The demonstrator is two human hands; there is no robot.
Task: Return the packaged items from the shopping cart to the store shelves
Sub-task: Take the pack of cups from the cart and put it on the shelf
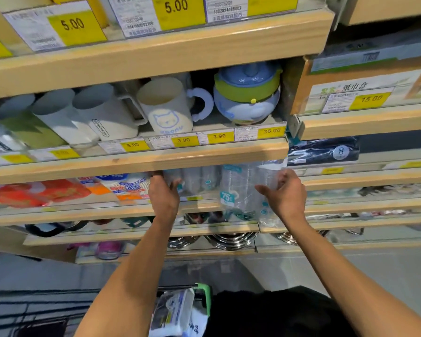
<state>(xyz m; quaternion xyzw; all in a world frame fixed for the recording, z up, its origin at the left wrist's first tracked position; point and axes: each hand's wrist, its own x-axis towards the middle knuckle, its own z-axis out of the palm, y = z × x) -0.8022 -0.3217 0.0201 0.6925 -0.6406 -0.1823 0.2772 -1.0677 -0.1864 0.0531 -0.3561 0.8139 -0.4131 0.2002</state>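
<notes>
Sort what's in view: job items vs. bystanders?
Job: clear cup pack between left hand and right hand; shelf; packaged items in cart.
Bystanders: cat mug, blue-green jar, steel bowls, tissue box.

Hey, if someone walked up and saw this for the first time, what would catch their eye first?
Probably both hands reaching to the middle shelf: the left hand against clear cup packs, the right hand on a clear cup sleeve marked 75. Above sit a cat mug and a blue-green pot; yellow price tags line the top.
</notes>
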